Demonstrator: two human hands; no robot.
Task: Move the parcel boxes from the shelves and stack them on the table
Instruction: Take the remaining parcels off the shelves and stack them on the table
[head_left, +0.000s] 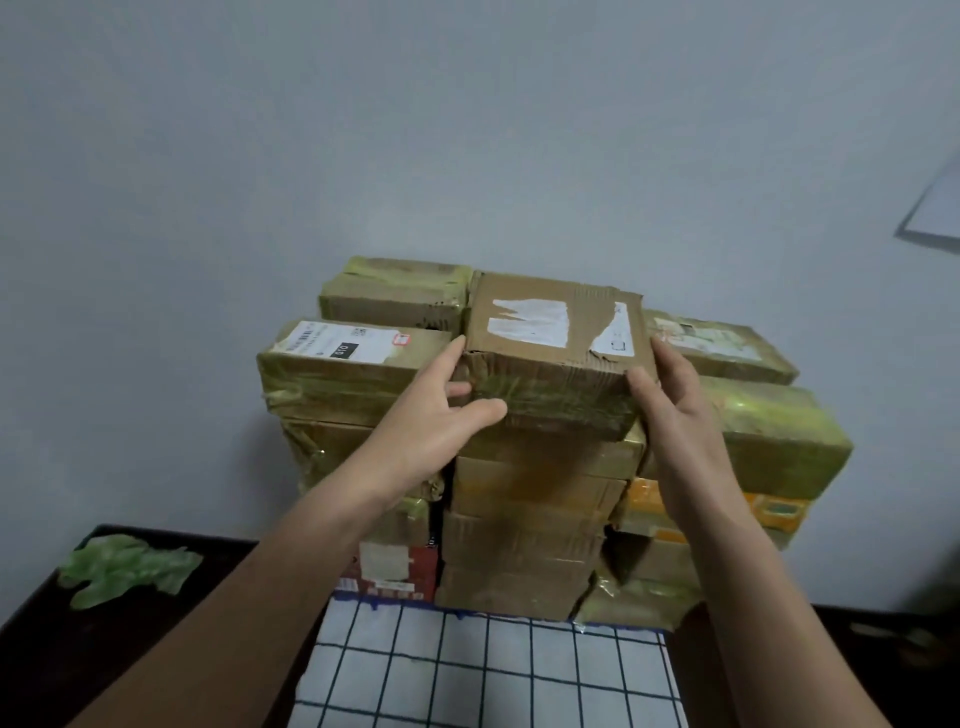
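A brown cardboard parcel box (550, 343) with torn white labels sits on top of the middle column of a tall stack of taped parcel boxes (524, 530) on the table. My left hand (441, 421) holds its left side, thumb on the front face and fingers up the left edge. My right hand (670, 410) holds its right side, thumb at the front corner and fingers along the right edge. Other boxes flank it: one with a printed label (343, 364) to the left, a yellow-taped one (774, 431) to the right.
The stack stands on a white cloth with a dark grid (488, 670) over a dark table (104, 654), against a pale wall. A crumpled green plastic piece (124, 569) lies at the table's left. A white sheet (935, 208) hangs on the wall at right.
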